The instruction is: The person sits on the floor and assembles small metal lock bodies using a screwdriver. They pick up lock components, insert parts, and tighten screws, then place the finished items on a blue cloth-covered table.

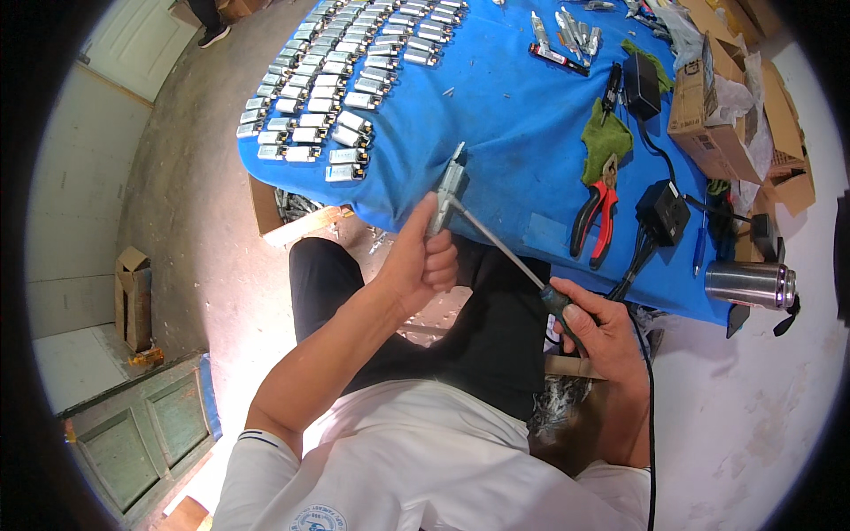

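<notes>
My left hand (423, 257) is closed round the lower end of a slim grey metal part (452, 180), held tilted over the near edge of the blue-covered table (496, 133). A screwdriver (500, 244) with a long steel shaft and a dark handle is in my right hand (600, 326), fingers wrapped about the handle. Its tip meets the side of the metal part; exactly where it seats is too small to see. To the right of the shaft lie red-and-black pliers (595, 217), jaws on a green cloth (606, 142).
Rows of small silver metal units (323, 93) cover the table's left side. A black adapter box (660, 214) with cables, a steel flask (750, 285) and an open cardboard box (722, 124) are on the right. Markers (567, 35) lie at the back. A black cord (651, 398) hangs beside my right arm.
</notes>
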Action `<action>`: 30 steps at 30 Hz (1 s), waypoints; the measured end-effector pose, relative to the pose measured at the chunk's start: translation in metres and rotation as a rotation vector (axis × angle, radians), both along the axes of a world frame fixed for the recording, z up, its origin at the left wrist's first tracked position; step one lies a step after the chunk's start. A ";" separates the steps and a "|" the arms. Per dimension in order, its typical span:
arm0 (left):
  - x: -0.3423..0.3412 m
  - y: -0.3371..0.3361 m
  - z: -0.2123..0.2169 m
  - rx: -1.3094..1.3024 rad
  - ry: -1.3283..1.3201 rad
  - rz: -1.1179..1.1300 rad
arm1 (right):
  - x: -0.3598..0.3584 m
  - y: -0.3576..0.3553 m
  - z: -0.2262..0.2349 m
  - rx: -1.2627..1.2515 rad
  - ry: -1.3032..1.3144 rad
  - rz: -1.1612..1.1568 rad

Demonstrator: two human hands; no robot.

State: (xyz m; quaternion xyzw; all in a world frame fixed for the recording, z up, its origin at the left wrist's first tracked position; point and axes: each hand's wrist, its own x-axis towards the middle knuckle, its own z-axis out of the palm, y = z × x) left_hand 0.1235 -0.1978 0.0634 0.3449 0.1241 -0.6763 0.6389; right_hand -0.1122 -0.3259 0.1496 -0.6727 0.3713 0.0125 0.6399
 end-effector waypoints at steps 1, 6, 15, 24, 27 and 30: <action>0.000 0.000 0.000 -0.002 0.006 -0.003 | 0.001 -0.002 0.001 0.032 -0.003 -0.002; 0.003 -0.001 0.007 0.063 -0.030 -0.040 | 0.008 -0.003 0.010 0.018 0.019 0.008; 0.005 0.001 0.002 0.091 -0.091 -0.078 | 0.008 -0.006 0.017 -0.089 0.019 0.027; 0.002 0.000 0.005 0.132 -0.193 -0.077 | 0.011 -0.026 0.001 0.032 0.020 0.071; 0.001 -0.001 0.006 0.152 -0.209 -0.077 | 0.008 -0.023 -0.004 0.041 0.014 0.049; 0.001 0.000 0.006 0.150 -0.222 -0.078 | 0.006 -0.010 -0.009 -0.169 -0.039 0.084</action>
